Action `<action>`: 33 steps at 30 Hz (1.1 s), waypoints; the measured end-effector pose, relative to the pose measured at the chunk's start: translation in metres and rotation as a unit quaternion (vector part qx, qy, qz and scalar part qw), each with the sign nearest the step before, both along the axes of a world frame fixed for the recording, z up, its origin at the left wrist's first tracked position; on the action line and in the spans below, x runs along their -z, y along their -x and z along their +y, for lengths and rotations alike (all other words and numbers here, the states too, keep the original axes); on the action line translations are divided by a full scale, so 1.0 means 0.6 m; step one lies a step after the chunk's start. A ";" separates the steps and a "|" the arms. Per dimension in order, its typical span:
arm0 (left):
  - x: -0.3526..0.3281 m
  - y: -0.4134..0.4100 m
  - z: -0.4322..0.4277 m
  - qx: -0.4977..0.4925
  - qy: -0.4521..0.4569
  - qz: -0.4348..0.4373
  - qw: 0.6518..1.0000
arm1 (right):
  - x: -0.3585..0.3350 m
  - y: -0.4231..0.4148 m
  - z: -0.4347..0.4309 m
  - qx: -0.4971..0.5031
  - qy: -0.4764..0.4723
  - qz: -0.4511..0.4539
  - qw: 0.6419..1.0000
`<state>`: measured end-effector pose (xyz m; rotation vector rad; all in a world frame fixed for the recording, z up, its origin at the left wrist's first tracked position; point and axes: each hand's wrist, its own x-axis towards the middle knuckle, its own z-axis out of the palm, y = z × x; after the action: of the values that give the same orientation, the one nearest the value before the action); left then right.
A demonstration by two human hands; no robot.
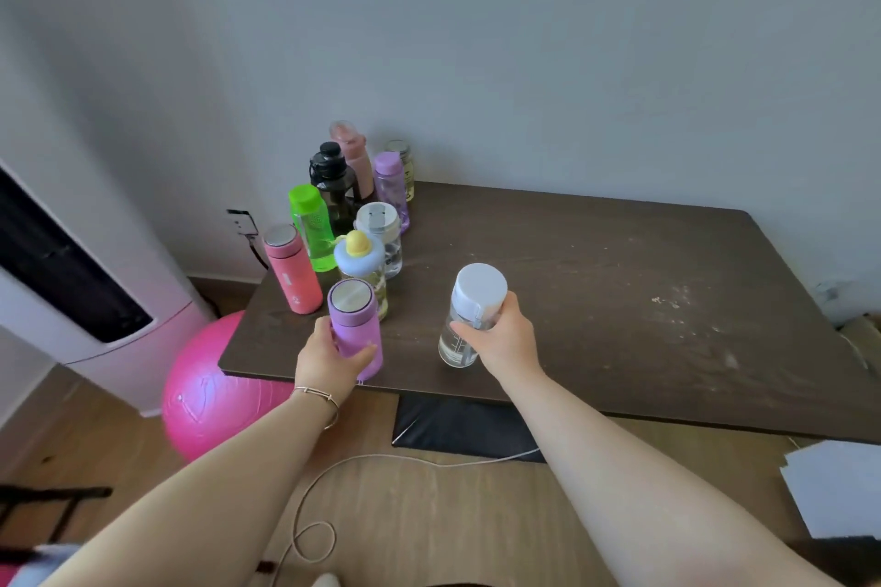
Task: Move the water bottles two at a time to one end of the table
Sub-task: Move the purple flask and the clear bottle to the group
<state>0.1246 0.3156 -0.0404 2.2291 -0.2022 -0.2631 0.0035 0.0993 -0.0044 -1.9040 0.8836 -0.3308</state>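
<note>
My left hand (329, 360) grips a purple flask with a steel lid (355, 324) near the table's front left edge. My right hand (503, 336) holds a clear bottle with a white cap (469, 317), upright over the dark wooden table (619, 300). Several bottles are clustered at the table's left end: a pink flask (293, 272), a green bottle (312, 226), a black bottle (333, 184), a clear one with a blue and yellow lid (360, 260), a clear grey-lidded one (381, 231), a lilac bottle (391, 186), a tall dusty-pink bottle (355, 157) and a yellowish jar (405, 167).
The wall runs behind the table. A pink exercise ball (210, 391) and a white tower unit (95, 291) stand left of the table. A black mat (457, 427) and a white cable (333, 491) lie on the wooden floor below the front edge.
</note>
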 end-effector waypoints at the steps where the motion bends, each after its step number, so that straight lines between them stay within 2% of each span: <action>1: 0.003 -0.019 0.018 0.008 -0.002 0.001 1.000 | 0.002 -0.016 0.023 0.013 -0.001 0.002 1.000; 6: 0.005 -0.115 0.096 0.065 -0.011 0.006 0.998 | 0.015 -0.085 0.135 0.067 -0.021 0.003 0.998; 13: 0.025 -0.200 0.159 0.121 -0.038 0.013 0.992 | 0.024 -0.140 0.231 0.087 -0.017 0.019 0.996; 33: 0.078 -0.244 0.172 0.113 -0.040 0.033 0.992 | 0.056 -0.207 0.258 0.037 0.001 0.050 0.998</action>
<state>0.2711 0.4187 -0.0872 2.2734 -0.4170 -0.4737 0.1280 0.2541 -0.0379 -1.9070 1.0225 -0.2832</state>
